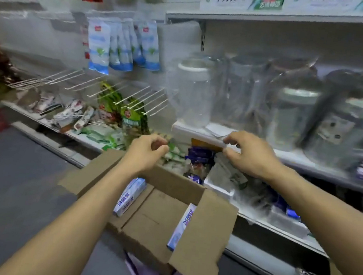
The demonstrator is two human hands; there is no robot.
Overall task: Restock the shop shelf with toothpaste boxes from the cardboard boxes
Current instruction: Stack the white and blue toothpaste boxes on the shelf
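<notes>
Left hand (pixel 149 150), right hand (pixel 248 155) near shelf (pixel 190 129)

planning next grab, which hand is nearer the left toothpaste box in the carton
Left. The left hand is just above the toothpaste box; the right hand is farther right, by the shelf edge.
</notes>
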